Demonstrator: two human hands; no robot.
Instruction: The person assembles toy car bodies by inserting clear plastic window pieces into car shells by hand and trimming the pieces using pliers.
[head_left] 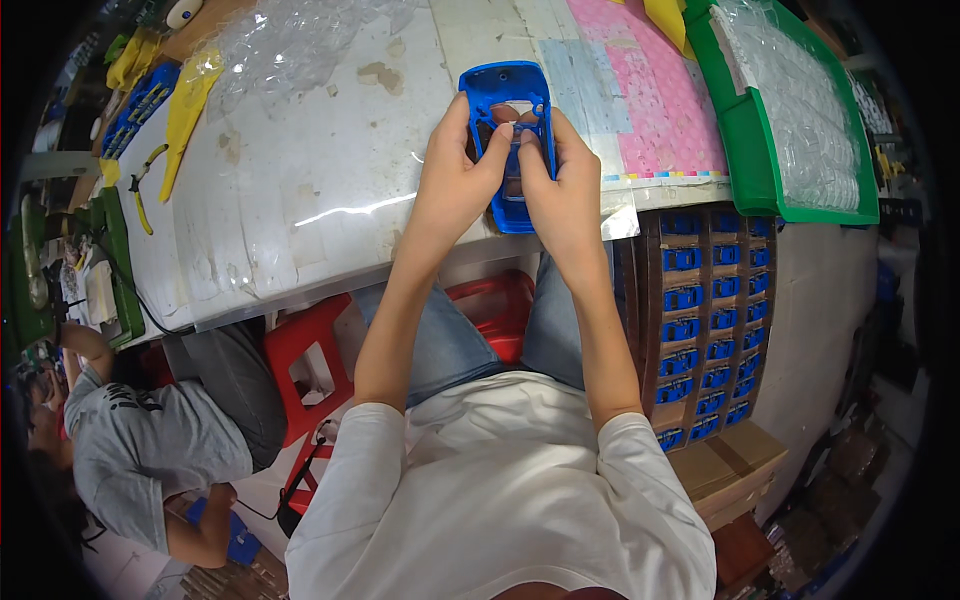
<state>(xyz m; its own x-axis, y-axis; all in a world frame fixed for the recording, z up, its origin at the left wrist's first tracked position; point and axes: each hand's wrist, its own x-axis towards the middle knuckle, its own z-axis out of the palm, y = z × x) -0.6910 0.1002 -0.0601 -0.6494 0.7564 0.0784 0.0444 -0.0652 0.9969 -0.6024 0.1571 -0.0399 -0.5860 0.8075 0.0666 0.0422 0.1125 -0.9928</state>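
Head view: blue shell (505,80) is long, shiny plastic, rounded corners, kinda hollow with openings through the middle. It's upper center of the frame, over the near edge of the counter (290,190). Left hand (458,168) grips its left side, right hand (567,192) grips the right, so it's sandwiched between them. Counter's whitish, smooth but pretty scuffed, with brownish worn patches.

Blue casing (504,82), green tray (750,145), mottled pink sheet (668,105)
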